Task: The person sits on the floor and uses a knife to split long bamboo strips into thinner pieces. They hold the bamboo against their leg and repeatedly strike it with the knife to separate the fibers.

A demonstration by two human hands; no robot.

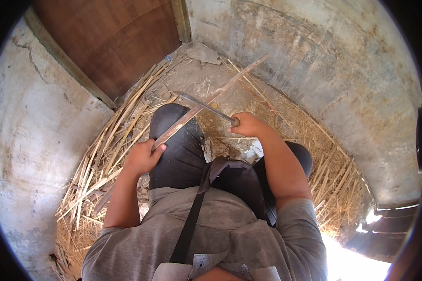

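Note:
A long wooden stick (219, 92), reddish brown with a pale scraped patch, slants up from my lap toward the far right and narrows at its far end. My left hand (143, 157) is closed round its near end beside my left knee. In my right hand (246, 125) is the handle of a long knife (211, 108) with a slightly curved, dark blade. The blade crosses the stick near its middle, its tip pointing to the far left. From this angle I cannot tell how firmly the blade touches the wood.
Thin split strips (126, 117) lie piled along the left wall, and shavings (335, 187) cover the floor at right. Stained plaster walls (314, 51) stand close on both sides. A brown door panel (117, 42) is at the far left, with a flat stone (204, 54) near it.

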